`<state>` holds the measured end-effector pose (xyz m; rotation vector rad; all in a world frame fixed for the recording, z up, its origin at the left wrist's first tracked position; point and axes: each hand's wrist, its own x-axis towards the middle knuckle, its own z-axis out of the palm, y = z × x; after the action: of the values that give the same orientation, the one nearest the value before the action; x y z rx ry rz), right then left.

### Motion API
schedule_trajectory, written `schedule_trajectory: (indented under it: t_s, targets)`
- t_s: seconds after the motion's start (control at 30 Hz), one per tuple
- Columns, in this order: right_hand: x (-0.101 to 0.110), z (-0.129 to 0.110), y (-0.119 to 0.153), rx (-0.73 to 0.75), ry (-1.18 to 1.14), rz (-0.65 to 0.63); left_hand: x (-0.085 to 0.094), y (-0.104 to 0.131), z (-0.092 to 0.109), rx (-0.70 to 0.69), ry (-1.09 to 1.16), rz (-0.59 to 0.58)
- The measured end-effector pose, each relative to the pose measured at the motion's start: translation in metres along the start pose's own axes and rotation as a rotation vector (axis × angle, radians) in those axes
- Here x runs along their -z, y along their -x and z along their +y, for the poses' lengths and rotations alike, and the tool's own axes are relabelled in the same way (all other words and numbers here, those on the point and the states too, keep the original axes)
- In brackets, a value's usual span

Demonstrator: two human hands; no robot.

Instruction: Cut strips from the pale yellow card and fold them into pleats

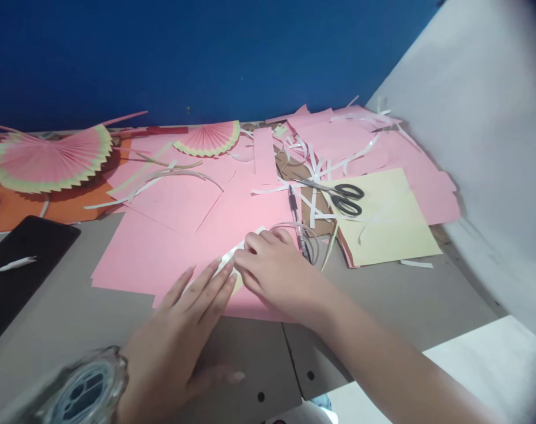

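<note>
Close to the table's (259, 353) front edge, the left hand (179, 321) lies flat, fingers straight and slightly apart, tips on a narrow white-and-yellow paper piece (226, 257). The right hand (277, 265) curls over the piece's far end, knuckles bent and fingers close together; whether it pinches the paper is hidden. The piece slants across smooth, matte pink sheets (175, 253) stacked unevenly. Just beyond the right hand lie a slim pen (293, 203) with a black grip and thin, curling white strips (313, 206). Black-handled scissors (347, 199) rest open, partly over a flat pale-yellow sheet (391, 224) nearer the right side. Toward the back edge sit two pleated paper fans (47, 162), pink with zigzag yellow rims. By the left edge, a white cable (12, 267) crosses a glossy black slab (33, 247).
</note>
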<state>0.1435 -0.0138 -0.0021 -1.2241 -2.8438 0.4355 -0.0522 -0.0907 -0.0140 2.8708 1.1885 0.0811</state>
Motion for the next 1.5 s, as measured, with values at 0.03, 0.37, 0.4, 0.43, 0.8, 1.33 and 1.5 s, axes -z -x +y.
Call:
schedule_trajectory:
  t_s: [0.03, 0.37, 0.4, 0.43, 0.8, 1.33, 1.5]
  targets:
    - [0.000, 0.000, 0.000, -0.003, -0.002, 0.001, -0.003, -0.004, 0.002, 0.025, 0.002, 0.006]
    - [0.000, 0.004, 0.003, -0.097, 0.100, 0.124, -0.013, -0.004, -0.001, 0.001, 0.026, 0.019]
    - [0.000, 0.005, 0.003, -0.103, 0.109, 0.127, -0.013, -0.004, -0.001, 0.003, 0.031, 0.018]
    - [0.001, 0.005, 0.003, -0.107, 0.118, 0.127, -0.012, -0.005, -0.001, 0.006, 0.036, 0.013]
    - [0.006, 0.005, 0.002, -0.163, 0.131, 0.107, -0.012, -0.003, 0.000, 0.026, 0.082, -0.019]
    - [0.015, 0.008, 0.010, -0.257, -0.131, 0.397, -0.013, -0.002, -0.001, 0.008, 0.077, 0.042]
    - [0.017, 0.009, 0.009, -0.167, -0.206, 0.365, -0.013, -0.003, 0.000, 0.023, 0.073, 0.040]
